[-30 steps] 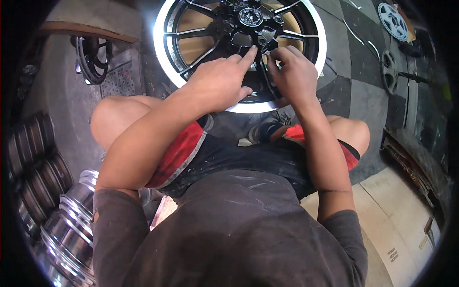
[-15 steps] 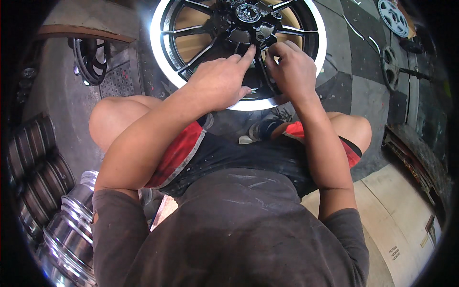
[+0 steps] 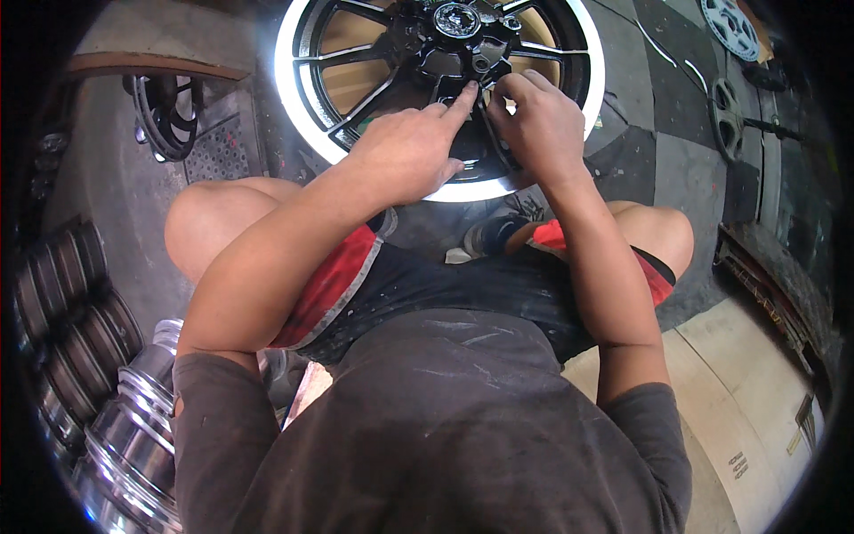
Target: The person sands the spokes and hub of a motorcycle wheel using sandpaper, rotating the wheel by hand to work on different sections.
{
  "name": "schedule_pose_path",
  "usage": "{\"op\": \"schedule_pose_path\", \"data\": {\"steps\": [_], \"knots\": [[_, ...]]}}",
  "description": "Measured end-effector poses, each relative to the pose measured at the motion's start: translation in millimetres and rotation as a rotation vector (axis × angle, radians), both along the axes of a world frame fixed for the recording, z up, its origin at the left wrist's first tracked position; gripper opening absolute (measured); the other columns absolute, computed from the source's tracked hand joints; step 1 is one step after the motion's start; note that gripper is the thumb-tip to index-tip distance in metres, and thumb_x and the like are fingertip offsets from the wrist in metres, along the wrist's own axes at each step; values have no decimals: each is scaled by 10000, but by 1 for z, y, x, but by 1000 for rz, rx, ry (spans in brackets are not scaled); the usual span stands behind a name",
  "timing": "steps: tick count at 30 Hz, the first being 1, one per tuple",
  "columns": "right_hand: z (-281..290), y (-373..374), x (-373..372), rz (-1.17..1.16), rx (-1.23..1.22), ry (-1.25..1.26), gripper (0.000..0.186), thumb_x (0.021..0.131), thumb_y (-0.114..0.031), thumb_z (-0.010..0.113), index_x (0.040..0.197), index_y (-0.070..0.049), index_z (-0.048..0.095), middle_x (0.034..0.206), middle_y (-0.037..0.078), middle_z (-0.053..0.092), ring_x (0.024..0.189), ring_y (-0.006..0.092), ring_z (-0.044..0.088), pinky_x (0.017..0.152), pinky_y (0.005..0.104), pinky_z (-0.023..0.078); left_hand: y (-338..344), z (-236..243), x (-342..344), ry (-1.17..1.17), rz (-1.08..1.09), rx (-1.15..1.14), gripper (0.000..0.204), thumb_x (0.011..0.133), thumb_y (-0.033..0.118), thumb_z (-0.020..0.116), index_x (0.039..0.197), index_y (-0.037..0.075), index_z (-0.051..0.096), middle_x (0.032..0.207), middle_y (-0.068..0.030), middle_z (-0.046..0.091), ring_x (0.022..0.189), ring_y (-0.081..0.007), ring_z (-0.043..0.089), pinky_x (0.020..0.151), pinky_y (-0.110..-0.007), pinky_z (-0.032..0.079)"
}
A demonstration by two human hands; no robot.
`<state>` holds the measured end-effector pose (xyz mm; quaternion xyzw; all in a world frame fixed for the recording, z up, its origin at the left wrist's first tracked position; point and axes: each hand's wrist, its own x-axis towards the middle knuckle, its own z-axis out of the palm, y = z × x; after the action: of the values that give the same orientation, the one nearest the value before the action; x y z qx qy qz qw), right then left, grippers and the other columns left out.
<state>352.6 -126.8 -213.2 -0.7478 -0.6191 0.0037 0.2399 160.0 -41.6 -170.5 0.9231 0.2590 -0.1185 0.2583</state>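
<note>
A black alloy wheel (image 3: 443,62) with a bright silver outer lip lies flat in front of my crossed legs. A round emblem cap (image 3: 456,20) sits at its hub. My left hand (image 3: 409,151) stretches its index finger to the foot of a spoke beside the hub, thumb held apart, holding nothing I can see. Just right of that fingertip, my right hand (image 3: 538,120) is closed in a pinch over the same spoke area. Whatever its fingertips hold, if anything, is hidden.
Silver wheel barrels (image 3: 133,418) and dark ones (image 3: 89,338) are stacked at lower left. A dark wheel (image 3: 167,116) stands beyond my left knee. Far right lie a grey wheel cover (image 3: 729,31) and a steering-wheel-like ring (image 3: 727,120). Cardboard sheets (image 3: 712,383) lie on the right.
The wheel appears shifted slightly left and up in the view. My right hand has moved a little up and left with it; my left hand keeps nearly the same pose.
</note>
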Motion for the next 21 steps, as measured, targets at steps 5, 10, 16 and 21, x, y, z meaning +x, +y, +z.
{"op": "schedule_pose_path", "data": {"steps": [5, 10, 16, 21], "knots": [[-5, -2, 2, 17, -9, -9, 173, 888, -266, 778, 904, -114, 697, 900, 74, 713, 834, 330, 736, 703, 464, 585, -1, -6, -3, -18, -10, 3, 998, 930, 289, 800, 1721, 82, 228, 1250, -226, 692, 1116, -429, 698, 962, -518, 569], [-8, -6, 1, 29, -56, -20, 174, 881, -258, 779, 898, -113, 684, 906, 72, 717, 847, 326, 736, 714, 462, 587, -6, -7, -2, 40, -27, -7, 1022, 933, 308, 799, 1721, 56, 200, 1289, -233, 681, 1169, -425, 684, 994, -513, 565], [-3, -2, 1, 11, 18, -17, 157, 862, -218, 823, 971, -139, 742, 948, 48, 728, 850, 311, 739, 714, 435, 581, -6, 1, -1, 34, 0, 8, 1036, 945, 319, 791, 1717, 17, 169, 1335, -250, 658, 1197, -429, 674, 1022, -515, 555], [-4, 3, 0, 31, 107, -23, 146, 875, -223, 781, 884, -114, 685, 880, 77, 708, 805, 317, 727, 686, 457, 580, -4, 1, 2, 31, 6, -2, 1048, 946, 327, 792, 1712, -8, 160, 1331, -261, 654, 1195, -437, 674, 1009, -514, 557]]}}
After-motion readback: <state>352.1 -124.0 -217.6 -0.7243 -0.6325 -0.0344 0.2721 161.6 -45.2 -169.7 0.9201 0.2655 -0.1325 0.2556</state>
